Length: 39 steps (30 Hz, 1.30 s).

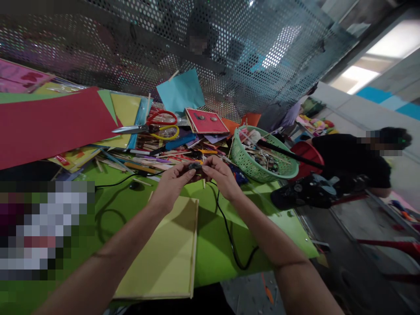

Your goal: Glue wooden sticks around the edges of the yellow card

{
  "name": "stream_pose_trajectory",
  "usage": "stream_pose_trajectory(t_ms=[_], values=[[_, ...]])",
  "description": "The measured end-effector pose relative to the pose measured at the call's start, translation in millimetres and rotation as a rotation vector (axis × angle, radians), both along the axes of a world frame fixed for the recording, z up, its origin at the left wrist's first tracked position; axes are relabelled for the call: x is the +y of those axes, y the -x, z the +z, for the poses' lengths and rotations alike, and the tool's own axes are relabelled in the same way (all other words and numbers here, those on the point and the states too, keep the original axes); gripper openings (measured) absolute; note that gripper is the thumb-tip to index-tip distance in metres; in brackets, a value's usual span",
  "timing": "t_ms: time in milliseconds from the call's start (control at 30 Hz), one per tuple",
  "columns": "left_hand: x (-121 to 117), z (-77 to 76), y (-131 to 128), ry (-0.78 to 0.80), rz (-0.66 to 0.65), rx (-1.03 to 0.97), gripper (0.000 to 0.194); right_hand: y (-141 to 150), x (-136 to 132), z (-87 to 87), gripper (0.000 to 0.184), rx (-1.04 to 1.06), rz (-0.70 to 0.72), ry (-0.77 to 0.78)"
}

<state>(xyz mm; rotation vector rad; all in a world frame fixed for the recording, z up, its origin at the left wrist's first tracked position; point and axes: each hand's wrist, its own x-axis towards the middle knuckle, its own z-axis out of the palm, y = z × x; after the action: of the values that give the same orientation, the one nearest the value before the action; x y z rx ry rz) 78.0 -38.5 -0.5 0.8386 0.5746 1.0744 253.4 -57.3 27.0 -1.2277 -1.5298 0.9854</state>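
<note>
Both hands meet above the front of the green table, pinching a small dark grey, pebble-like piece (196, 166) between them. My left hand (171, 181) has thumb and fingers closed on its left side. On the right, the fingertips of my right hand (223, 174) close on its other end. Fingers cover much of the piece, so its exact kind is unclear. Below the hands lies a yellow sheet (164, 245) with thin sticks along its edges. Beyond them, a red stick-framed card (208, 121) carries two small grey lumps.
Scissors (147, 127), loose sticks and pens crowd the table's far side. A green basket (262, 162) of odds and ends stands to the right, beside a black tool-like object (305, 192). A black cable (229, 236) crosses the table. A person in black (351, 162) is at the right.
</note>
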Motion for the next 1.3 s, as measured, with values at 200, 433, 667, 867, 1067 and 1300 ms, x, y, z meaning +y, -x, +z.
stream_pose_trajectory(t_ms=[200, 433, 667, 867, 1067, 1300], values=[[-2.6, -1.9, -1.8, -0.014, -0.035, 0.011, 0.044, -2.8, -0.2, -0.6, 0.031, -0.34, 0.051, -0.11], [-0.9, -3.4, -1.2, 0.001, -0.048, 0.037, 0.048, -2.6, -0.7, -0.3, 0.028, -0.331, 0.055, -0.114], [0.3, -4.1, -0.3, -0.066, -0.052, 0.073, 0.046, -2.2, -1.5, -0.7, 0.038, -0.223, 0.076, -0.08], [0.8, -6.0, 0.0, -0.086, -0.061, 0.1, 0.046, -2.0, -0.9, -1.5, 0.035, -0.21, 0.072, -0.055], [0.4, -5.2, -1.1, -0.022, -0.064, 0.05, 0.047, -0.4, -1.7, 2.4, 0.029, -0.081, 0.112, -0.004], [0.0, -2.7, -0.8, -0.041, -0.077, 0.051, 0.047, -1.6, -0.4, -0.7, 0.033, -0.087, 0.104, -0.009]])
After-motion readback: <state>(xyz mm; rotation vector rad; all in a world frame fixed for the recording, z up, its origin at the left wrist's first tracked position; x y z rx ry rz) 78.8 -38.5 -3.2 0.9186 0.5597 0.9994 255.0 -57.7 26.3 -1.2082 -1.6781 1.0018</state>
